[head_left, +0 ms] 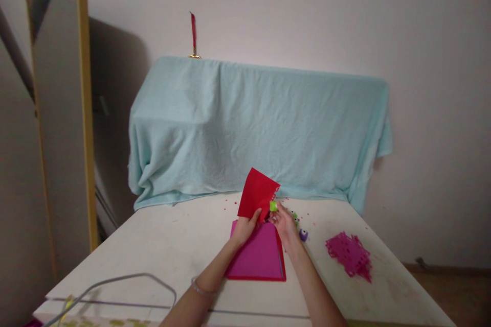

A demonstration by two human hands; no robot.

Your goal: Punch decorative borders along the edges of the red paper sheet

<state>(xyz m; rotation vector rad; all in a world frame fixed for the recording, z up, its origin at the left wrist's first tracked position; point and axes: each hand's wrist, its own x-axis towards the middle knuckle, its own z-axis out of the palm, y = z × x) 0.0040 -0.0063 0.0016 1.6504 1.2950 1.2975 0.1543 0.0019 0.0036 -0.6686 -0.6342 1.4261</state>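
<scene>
My left hand (245, 227) grips the lower edge of a red sheet of paper (256, 191), thumb on top, and holds it tilted up above the table. Along the sheet's right edge runs a row of small punched holes. My right hand (286, 225) is closed on a small green craft punch (273, 206) at that edge; its fingers partly hide the punch. Under both hands lies a stack of magenta paper (256, 255) with red sheets showing at its border. Just beyond my right hand sit a purple punch (303, 235) and another green punch (294, 216), partly covered.
A heap of punched magenta paper (349, 255) lies on the right of the white table (172, 240). Tiny red bits are scattered near the back. A grey cable (126, 277) loops at front left. A light blue cloth (261, 127) hangs behind; a mirror (61, 112) leans left.
</scene>
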